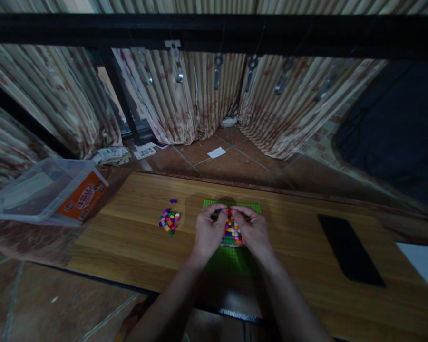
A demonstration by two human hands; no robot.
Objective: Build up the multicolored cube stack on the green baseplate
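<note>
A green studded baseplate [231, 263] lies on the wooden table. On it is a block of multicoloured toy building bricks [232, 232], in rows of red, yellow, white, purple, green and orange. My left hand [210, 230] closes on the far left side of this brick block, thumb and forefinger near its top. Opposite it, my right hand [252, 230] is curled in the same way on the far right side. The fingertips almost meet at a red brick, and they partly hide what lies between them. A pile of loose bricks [169, 221] sits left of the baseplate.
A black flat panel [349, 249] lies on the table [135, 247] at the right, with a white sheet [423, 266] beyond it. Left of the table stands a clear plastic bin [50, 209] with an orange label. Metal hooks [251, 73] hang from a dark bar ahead.
</note>
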